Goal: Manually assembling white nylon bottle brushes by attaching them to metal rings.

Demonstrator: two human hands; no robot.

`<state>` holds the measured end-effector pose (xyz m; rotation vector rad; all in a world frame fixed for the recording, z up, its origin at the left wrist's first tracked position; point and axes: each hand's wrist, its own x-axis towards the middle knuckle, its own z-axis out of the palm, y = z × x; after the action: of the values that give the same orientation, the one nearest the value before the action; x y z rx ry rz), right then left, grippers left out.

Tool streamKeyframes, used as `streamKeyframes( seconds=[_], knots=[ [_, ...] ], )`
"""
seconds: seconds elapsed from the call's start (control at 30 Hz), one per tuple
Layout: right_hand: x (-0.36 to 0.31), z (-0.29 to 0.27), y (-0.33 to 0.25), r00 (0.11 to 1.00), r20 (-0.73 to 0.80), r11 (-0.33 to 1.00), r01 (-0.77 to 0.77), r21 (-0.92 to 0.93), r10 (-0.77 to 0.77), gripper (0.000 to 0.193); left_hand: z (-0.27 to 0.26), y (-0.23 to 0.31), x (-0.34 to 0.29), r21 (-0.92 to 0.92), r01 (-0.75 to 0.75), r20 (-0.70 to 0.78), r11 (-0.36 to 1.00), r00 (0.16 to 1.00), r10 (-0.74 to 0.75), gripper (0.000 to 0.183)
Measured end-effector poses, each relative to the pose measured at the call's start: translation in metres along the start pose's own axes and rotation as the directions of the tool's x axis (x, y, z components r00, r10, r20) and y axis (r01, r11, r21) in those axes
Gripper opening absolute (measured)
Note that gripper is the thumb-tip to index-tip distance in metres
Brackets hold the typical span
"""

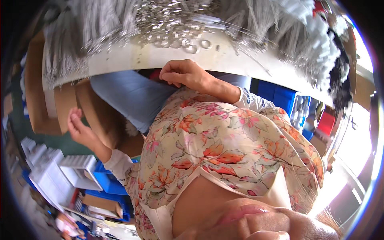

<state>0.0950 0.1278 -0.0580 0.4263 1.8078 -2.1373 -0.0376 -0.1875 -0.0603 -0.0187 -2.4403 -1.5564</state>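
My left hand point(83, 130) is out at the left, in front of an open cardboard box. Its fingers are half bent and somewhat apart, and nothing shows in them. At the front edge of the white table point(160, 60), above my lap, my right hand point(186, 75) is loosely curled. Whatever its fingers hold, if anything, is hidden. Just beyond that hand, a pile of shiny metal rings point(172, 24) covers the tabletop, with a few loose rings point(205, 44) nearer the edge. Bundles of thin grey-white strands point(102, 24) lie on either side of the pile.
Cardboard boxes point(63, 102) stand to the left of my legs. Lower left are white plastic bins point(80, 172) and a blue crate point(108, 180). Another blue crate point(276, 95) sits under the table at the right, near a red container point(326, 123). Black strands point(340, 76) hang off the table's right end.
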Motion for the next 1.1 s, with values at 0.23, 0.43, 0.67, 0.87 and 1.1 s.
streamKeyframes(
  seconds=[0.23,0.43,0.67,0.87,1.1],
  knots=[
    [-0.079,-0.058,0.018,0.619,-0.556,0.770,0.127,-0.626,-0.554,0.010,0.100,0.117,-0.024,-0.331,-0.314,0.487,0.890,0.751,0.446,0.015],
    [-0.094,-0.094,0.028,0.338,-0.573,0.532,-0.214,-0.820,-0.747,0.012,0.145,0.144,-0.034,-0.422,-0.469,0.627,0.775,0.467,0.624,0.009],
    [-0.086,-0.074,0.025,0.377,-0.429,0.325,-0.309,-0.894,-0.821,0.012,0.114,0.147,0.034,-0.264,-0.545,0.602,0.796,0.551,0.578,0.011],
    [-0.083,-0.067,0.022,0.367,-0.453,0.354,-0.306,-0.884,-0.813,0.010,0.115,0.163,0.082,-0.008,-0.571,0.629,0.821,0.635,0.448,0.017],
    [-0.082,-0.067,0.023,0.333,-0.440,0.357,-0.282,-0.890,-0.834,0.011,0.159,0.179,0.095,0.002,-0.583,0.692,0.813,0.588,0.420,0.017]
  ],
)
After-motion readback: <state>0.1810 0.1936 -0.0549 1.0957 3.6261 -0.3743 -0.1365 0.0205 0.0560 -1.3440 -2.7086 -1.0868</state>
